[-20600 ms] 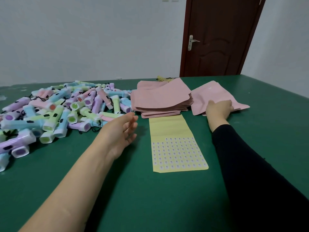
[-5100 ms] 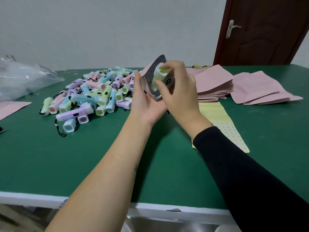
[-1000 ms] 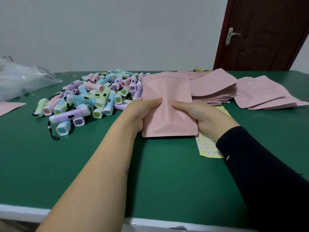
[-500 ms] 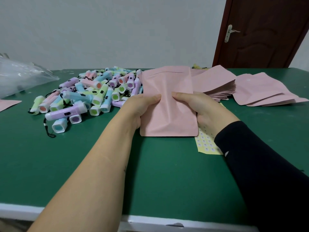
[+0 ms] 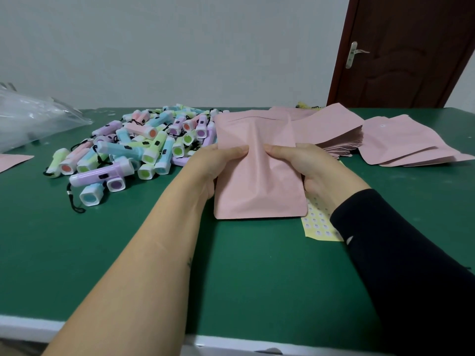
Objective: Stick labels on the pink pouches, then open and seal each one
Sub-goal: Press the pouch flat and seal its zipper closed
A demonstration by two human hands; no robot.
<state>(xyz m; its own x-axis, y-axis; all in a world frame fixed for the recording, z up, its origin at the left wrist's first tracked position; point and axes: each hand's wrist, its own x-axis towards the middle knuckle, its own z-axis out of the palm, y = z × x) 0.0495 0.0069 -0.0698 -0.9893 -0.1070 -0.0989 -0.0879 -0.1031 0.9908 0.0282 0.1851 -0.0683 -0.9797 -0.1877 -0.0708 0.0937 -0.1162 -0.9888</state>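
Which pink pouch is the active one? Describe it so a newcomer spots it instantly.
On the green table, look centre, just right of the pile of pastel flashlights. The pouch there is gripped at its sides by the left hand and right hand. Unlike the stacked pouches behind it, it alone is held and creased down its middle.

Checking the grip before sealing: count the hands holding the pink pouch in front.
2. The left hand grips the pouch at its left edge, the right hand at its right edge, both thumbs on the front.
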